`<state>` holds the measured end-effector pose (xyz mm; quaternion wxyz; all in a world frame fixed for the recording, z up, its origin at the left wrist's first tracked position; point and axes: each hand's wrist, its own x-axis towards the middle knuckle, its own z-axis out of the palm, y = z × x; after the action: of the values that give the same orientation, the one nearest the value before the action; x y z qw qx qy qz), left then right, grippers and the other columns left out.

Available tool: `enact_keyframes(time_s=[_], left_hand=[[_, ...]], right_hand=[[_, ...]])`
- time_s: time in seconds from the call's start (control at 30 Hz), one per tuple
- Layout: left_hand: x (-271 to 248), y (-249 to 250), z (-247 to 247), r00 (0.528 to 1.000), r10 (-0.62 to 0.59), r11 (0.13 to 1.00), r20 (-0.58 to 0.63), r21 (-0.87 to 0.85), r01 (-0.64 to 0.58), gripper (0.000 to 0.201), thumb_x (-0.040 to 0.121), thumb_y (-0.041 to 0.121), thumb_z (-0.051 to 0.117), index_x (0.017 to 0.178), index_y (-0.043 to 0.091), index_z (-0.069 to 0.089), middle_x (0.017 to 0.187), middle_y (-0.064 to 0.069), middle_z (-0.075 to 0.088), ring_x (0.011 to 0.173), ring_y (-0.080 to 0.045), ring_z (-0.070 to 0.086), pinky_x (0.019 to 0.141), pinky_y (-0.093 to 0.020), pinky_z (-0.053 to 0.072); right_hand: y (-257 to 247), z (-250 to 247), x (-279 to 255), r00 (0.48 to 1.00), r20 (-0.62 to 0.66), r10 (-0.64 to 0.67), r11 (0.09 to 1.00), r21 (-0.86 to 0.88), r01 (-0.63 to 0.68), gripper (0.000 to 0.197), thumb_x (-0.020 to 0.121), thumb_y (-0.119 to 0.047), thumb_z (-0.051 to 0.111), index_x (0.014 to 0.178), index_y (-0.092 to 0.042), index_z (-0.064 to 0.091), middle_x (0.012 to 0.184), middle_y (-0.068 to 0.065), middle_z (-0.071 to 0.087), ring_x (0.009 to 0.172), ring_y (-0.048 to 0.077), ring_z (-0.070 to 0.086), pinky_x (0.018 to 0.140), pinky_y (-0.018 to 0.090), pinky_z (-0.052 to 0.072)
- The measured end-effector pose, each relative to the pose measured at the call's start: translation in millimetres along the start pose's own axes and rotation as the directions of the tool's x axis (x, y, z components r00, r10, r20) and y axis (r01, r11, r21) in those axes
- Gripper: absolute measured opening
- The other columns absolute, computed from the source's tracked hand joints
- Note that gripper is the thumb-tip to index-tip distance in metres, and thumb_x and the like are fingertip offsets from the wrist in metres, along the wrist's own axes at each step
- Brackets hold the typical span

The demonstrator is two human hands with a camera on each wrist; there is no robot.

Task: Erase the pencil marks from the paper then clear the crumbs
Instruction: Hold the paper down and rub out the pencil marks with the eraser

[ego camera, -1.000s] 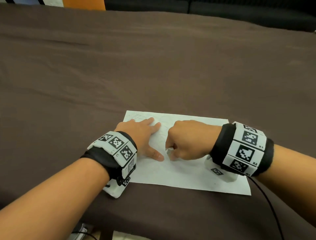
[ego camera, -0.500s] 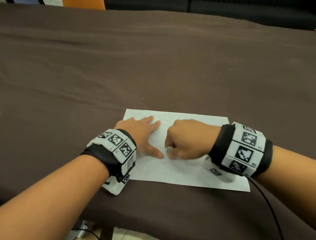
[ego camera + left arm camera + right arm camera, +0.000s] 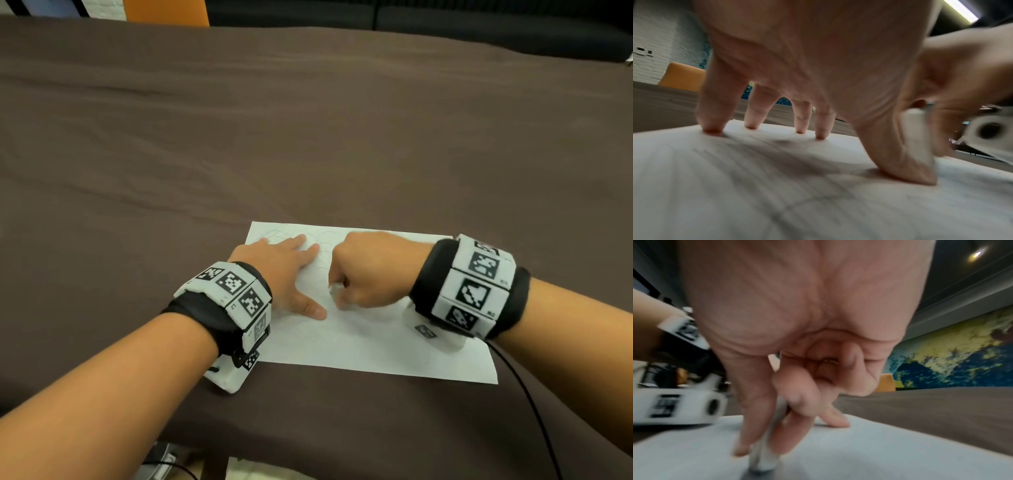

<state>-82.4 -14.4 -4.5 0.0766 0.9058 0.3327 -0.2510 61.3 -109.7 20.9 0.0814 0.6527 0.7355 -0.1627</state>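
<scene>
A white sheet of paper (image 3: 370,342) with faint pencil lines lies near the front edge of the brown table. My left hand (image 3: 291,270) lies spread on the paper's left part, its fingertips (image 3: 712,128) and thumb pressing the sheet (image 3: 777,194) down. My right hand (image 3: 366,274) is curled into a fist just right of it and pinches a white eraser (image 3: 763,457) between thumb and fingers. The eraser's end touches the paper (image 3: 838,451). In the left wrist view the eraser (image 3: 917,138) stands right beside my left thumb. The right hand is blurred.
A brown cloth (image 3: 308,137) covers the whole table, bare beyond the paper. An orange chair back (image 3: 166,12) and a dark sofa (image 3: 445,31) stand past the far edge. A black cable (image 3: 527,404) runs from my right wrist over the front edge.
My right hand has shifted slightly back and forth over the same spot of the paper with the eraser. The left hand has stayed pressed on the sheet.
</scene>
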Motion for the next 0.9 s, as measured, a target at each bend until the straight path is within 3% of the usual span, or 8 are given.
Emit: enact_keyframes(time_s=[0.1, 0.2, 0.33, 0.47, 0.63, 0.73, 0.9], left_hand=[[2, -1, 2, 1.0, 0.007, 1.0, -0.016, 0.006, -0.007, 0.115, 0.063, 0.09, 0.055, 0.153, 0.049, -0.005, 0.162, 0.023, -0.007, 0.151, -0.033, 0.011, 0.115, -0.048, 0.025], [2, 0, 1, 1.0, 0.007, 1.0, -0.022, 0.015, -0.007, 0.113, 0.064, 0.09, 0.053, 0.152, 0.049, -0.005, 0.162, 0.024, -0.008, 0.151, -0.031, 0.012, 0.114, -0.047, 0.027], [-1, 1, -1, 1.0, 0.005, 1.0, -0.017, 0.019, -0.005, 0.114, 0.064, 0.09, 0.054, 0.153, 0.048, -0.004, 0.162, 0.023, -0.008, 0.151, -0.032, 0.011, 0.114, -0.048, 0.026], [-2, 1, -2, 1.0, 0.006, 1.0, -0.012, 0.009, -0.006, 0.115, 0.063, 0.09, 0.055, 0.153, 0.047, -0.003, 0.162, 0.022, -0.007, 0.151, -0.032, 0.011, 0.115, -0.048, 0.026], [1, 1, 0, 1.0, 0.006, 1.0, -0.019, 0.024, -0.005, 0.113, 0.065, 0.089, 0.054, 0.153, 0.049, -0.004, 0.162, 0.023, -0.007, 0.15, -0.032, 0.012, 0.113, -0.048, 0.029], [1, 1, 1, 1.0, 0.007, 1.0, -0.021, 0.027, -0.007, 0.112, 0.065, 0.089, 0.053, 0.153, 0.049, -0.004, 0.162, 0.024, -0.006, 0.15, -0.031, 0.013, 0.112, -0.048, 0.029], [0, 1, -1, 1.0, 0.01, 1.0, -0.013, 0.01, -0.01, 0.116, 0.063, 0.09, 0.055, 0.153, 0.047, -0.004, 0.162, 0.022, -0.007, 0.151, -0.032, 0.011, 0.115, -0.048, 0.026]], right_hand=[[-18, 9, -20, 0.991, 0.061, -0.119, 0.993, 0.023, 0.118, 0.033, 0.093, -0.031, 0.056, 0.064, -0.014, 0.057, 0.055, -0.002, 0.05, 0.058, 0.023, 0.052, 0.061, 0.035, 0.052], [-24, 13, -24, 0.978, 0.112, -0.178, 0.983, 0.063, 0.172, 0.031, 0.093, -0.03, 0.059, 0.069, -0.011, 0.065, 0.057, 0.002, 0.056, 0.057, 0.022, 0.052, 0.061, 0.036, 0.051], [-4, 5, -7, 0.993, 0.116, -0.037, 0.994, 0.11, 0.024, 0.023, 0.088, -0.034, 0.067, 0.08, -0.015, 0.073, 0.068, 0.0, 0.068, 0.071, 0.023, 0.063, 0.071, 0.041, 0.058], [7, -3, 3, 0.997, 0.048, 0.059, 0.997, 0.04, -0.061, 0.02, 0.087, -0.035, 0.065, 0.084, -0.018, 0.076, 0.074, 0.0, 0.07, 0.075, 0.025, 0.065, 0.069, 0.04, 0.059], [-17, 9, -17, 0.99, 0.084, -0.11, 0.993, 0.048, 0.106, 0.03, 0.092, -0.03, 0.057, 0.07, -0.011, 0.065, 0.059, 0.002, 0.059, 0.062, 0.026, 0.057, 0.063, 0.037, 0.054], [-25, 12, -25, 0.977, 0.137, -0.166, 0.986, 0.053, 0.16, 0.029, 0.092, -0.031, 0.058, 0.073, -0.012, 0.069, 0.06, 0.003, 0.06, 0.06, 0.024, 0.056, 0.06, 0.035, 0.052], [-1, -3, -1, 0.997, 0.072, 0.031, 0.999, 0.03, -0.033, 0.022, 0.088, -0.031, 0.061, 0.081, -0.013, 0.073, 0.071, 0.001, 0.066, 0.073, 0.027, 0.064, 0.067, 0.038, 0.057]])
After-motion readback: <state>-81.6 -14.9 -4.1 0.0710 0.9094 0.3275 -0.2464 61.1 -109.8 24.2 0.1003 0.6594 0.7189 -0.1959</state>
